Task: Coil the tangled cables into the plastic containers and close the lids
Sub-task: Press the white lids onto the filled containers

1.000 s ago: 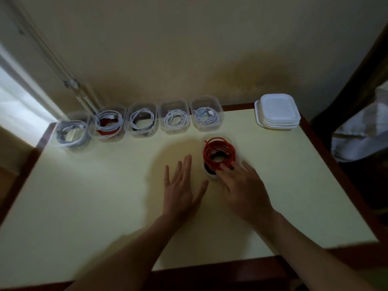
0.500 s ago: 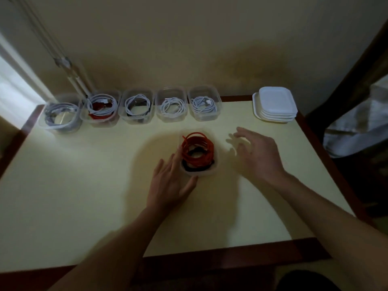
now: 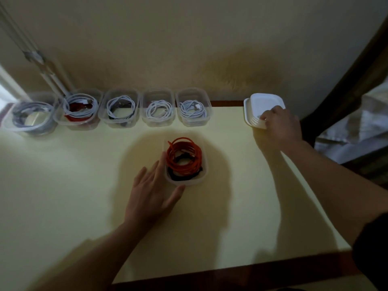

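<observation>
A clear plastic container (image 3: 204,164) stands mid-table, holding a coiled orange cable (image 3: 184,156) over a black cable (image 3: 180,176). My left hand (image 3: 151,192) lies flat against the container's left and near sides, fingers straight, thumb at the front corner. At the back right corner sits a stack of white lids (image 3: 262,103). My right hand (image 3: 281,124) rests on the stack's near edge with fingers curled over it. Several lidless containers with coiled white and grey cables (image 3: 155,109) line the back edge.
The pale yellow table (image 3: 63,185) has a dark wooden rim along its front and right edges. A wall runs directly behind the row of containers. A metal pole (image 3: 35,57) leans at the back left. Dark furniture and cloth stand to the right.
My right hand left the orange-cable container and reached back right onto the lid stack. My left hand moved up against the container's side.
</observation>
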A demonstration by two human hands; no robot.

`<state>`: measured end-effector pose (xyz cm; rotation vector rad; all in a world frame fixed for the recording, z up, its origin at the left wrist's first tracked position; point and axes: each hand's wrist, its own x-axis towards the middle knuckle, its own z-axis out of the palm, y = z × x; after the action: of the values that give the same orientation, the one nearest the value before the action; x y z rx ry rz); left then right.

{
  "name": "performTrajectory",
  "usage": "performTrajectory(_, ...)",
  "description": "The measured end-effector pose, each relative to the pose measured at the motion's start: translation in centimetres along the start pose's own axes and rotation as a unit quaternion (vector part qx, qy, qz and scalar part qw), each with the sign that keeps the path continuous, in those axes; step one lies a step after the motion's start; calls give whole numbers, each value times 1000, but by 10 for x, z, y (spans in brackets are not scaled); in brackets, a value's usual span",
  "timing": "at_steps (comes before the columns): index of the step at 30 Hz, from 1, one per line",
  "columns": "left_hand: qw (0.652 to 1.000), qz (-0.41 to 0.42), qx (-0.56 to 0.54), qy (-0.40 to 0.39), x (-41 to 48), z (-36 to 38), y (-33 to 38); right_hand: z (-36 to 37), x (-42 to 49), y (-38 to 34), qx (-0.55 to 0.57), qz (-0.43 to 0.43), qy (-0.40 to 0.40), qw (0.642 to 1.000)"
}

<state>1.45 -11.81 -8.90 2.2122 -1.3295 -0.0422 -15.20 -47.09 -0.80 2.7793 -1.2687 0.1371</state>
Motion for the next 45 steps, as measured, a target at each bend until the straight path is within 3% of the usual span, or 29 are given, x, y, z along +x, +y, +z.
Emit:
performTrajectory(5,1000,-5,-3,-7,0,0,-1,7,7,9,8,-15,24,1000)
performTrajectory(12,1000,-15,-19,-3,1,-3,1,11,12,17,227,30,37,973)
performTrajectory(17,1000,-20,-22,4,1,-5,5,-8,-9,-2,264,9,95,960)
performTrajectory(24,1000,-24,-9,11,1,-5,4,-21,-94,-98,330,-151,95,927)
performTrajectory(29,1000,-24,-5,19,0,-7,8,-12,-120,-146,295,-256,99,915)
performTrajectory(32,999,-28,-19,19,0,-7,9,-5,-124,-156,276,-317,58,906)
performTrajectory(36,1000,-21,-14,17,-1,-7,6,-12,-116,-170,327,-248,106,906)
performTrajectory(38,1000,-19,-12,17,0,-6,5,-17,-104,-176,293,-206,123,926)
performTrajectory(41,1000,-16,-12,12,1,-6,6,-13,-88,-188,193,-175,16,965)
performTrajectory(43,1000,-14,-18,10,1,-6,5,-2,-82,-194,144,-170,-53,973)
performTrajectory(45,1000,-10,-19,12,1,-5,4,8,-81,-197,106,-174,-72,976)
